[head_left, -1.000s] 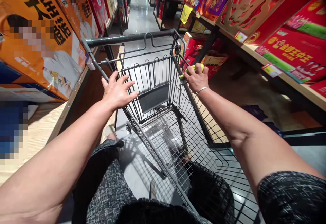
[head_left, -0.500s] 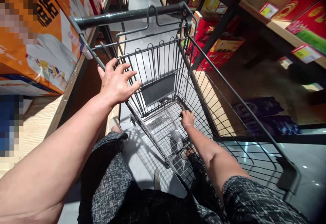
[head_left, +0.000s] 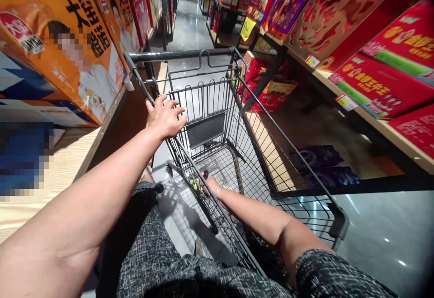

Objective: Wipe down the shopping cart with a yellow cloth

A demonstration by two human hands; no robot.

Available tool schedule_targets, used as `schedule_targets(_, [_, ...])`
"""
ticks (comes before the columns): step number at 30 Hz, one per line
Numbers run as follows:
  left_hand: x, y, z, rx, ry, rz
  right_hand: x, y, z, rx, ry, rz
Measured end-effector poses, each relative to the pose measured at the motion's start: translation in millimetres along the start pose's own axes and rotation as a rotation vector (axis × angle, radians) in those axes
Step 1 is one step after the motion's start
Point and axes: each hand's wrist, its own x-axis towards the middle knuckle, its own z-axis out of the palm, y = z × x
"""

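A dark wire shopping cart (head_left: 190, 137) stands before me, turned at an angle, with its bar handle at the far end. On its left upper rim rests my left hand (head_left: 167, 118), palm down with the fingers spread. My right hand (head_left: 210, 184) reaches low inside the basket, close to the left wire side, with a thin bracelet on the wrist. At its fingers show a small yellow-green thing (head_left: 195, 184) and a round black piece (head_left: 205, 174). Wires partly cover these fingers, which look closed; I cannot make out the thing's kind.
Orange cartons (head_left: 68, 49) stand on a wooden shelf (head_left: 81, 146) at the left. Red gift boxes (head_left: 376, 85) fill the right shelf, with purple packages (head_left: 318, 162) below. A shiny floor aisle (head_left: 190, 22) runs ahead between the shelves.
My right hand has moved left across the basket to its near left side, and the yellow-green thing shows more. My left hand stays on the rim. The view has tilted up.
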Motion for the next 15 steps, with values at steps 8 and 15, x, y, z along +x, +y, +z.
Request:
schedule_targets(8, [-3, 6, -2.5, -0.013, 0.027, -0.010, -16, -165, -48, 0.361, -0.067, -0.528])
schedule_targets(15, [-1, 5, 0.5, -0.040, 0.032, -0.024, 11, -5, -15, -0.109, -0.059, -0.308])
